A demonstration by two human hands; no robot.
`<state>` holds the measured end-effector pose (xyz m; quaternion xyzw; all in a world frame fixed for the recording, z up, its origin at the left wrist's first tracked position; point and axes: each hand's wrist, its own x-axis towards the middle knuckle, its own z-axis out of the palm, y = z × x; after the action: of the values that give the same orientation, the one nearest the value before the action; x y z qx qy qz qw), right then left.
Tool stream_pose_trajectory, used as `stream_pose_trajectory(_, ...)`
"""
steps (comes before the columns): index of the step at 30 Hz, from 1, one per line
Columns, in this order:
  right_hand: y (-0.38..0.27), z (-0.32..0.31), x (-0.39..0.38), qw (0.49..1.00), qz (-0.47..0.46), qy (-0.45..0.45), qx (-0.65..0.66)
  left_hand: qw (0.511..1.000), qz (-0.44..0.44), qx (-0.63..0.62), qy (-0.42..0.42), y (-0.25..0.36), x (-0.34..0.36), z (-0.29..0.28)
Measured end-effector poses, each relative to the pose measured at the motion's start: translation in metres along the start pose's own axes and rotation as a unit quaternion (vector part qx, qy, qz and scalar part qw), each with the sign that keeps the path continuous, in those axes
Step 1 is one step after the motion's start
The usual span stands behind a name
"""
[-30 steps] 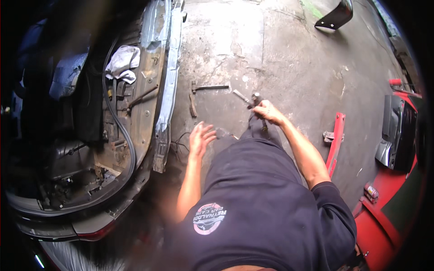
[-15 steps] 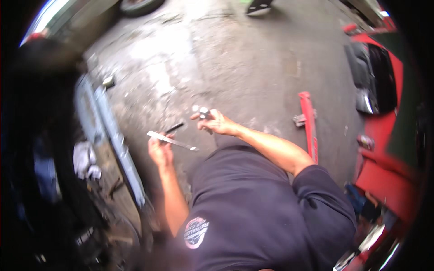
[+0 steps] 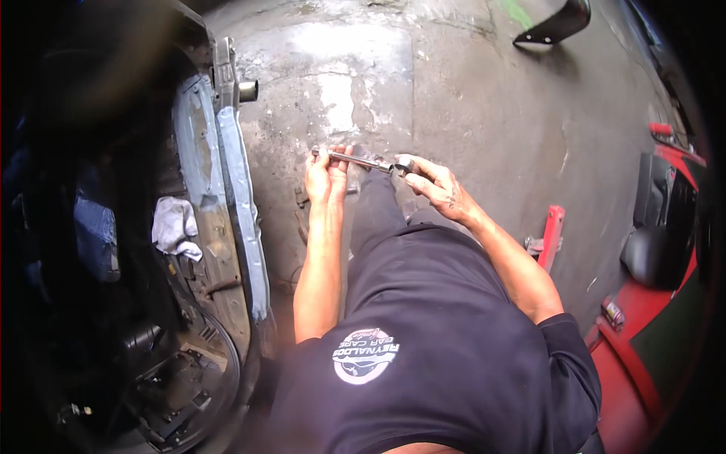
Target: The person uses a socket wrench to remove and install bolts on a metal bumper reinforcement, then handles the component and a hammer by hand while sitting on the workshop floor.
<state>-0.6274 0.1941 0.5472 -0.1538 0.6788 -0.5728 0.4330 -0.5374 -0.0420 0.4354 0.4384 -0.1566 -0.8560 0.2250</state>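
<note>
Left hand (image 3: 327, 178) and right hand (image 3: 442, 188) are sitting closer than before in head view: left gripping slim shiny metal rod (image 3: 366, 161), right pinching dark piece (image 3: 404, 169) at rod's end, contact unclear. Rough concrete floor (image 3: 469, 113) is lying open ahead; ridged car-body edge (image 3: 243, 204) is blocking left, crumpled rag (image 3: 175, 225) nearby; red bar (image 3: 553, 233) right.

Car repair workshop, bodywork type by the look. Left: vehicle body (image 3: 221, 246) opened up, bare brown metal showing, blue-grey metal strip (image 3: 246, 219) along the edge, crumpled white rag (image 3: 174, 227) on it. Floor (image 3: 476, 98) = worn, stained concrete. Loose curved black panel (image 3: 558, 27) up top. Right: red metal bar (image 3: 553, 236), red structure (image 3: 622, 371) with dark parts (image 3: 658, 219), small can (image 3: 612, 312). Long shiny tool (image 3: 357, 159) mid-view.
</note>
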Motion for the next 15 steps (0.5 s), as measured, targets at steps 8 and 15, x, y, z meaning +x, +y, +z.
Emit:
stream_pose_trajectory(8, -0.035, 0.001, 0.137, 0.997, -0.041, 0.017, -0.060, 0.997, -0.002, -0.026, 0.076, 0.036, 0.084, 0.046)
stream_pose_trajectory(15, -0.069, -0.016, 0.227, 0.992, -0.004, -0.116, -0.052, 0.994, 0.022, -0.028, 0.101, 0.068, 0.133, 0.067)
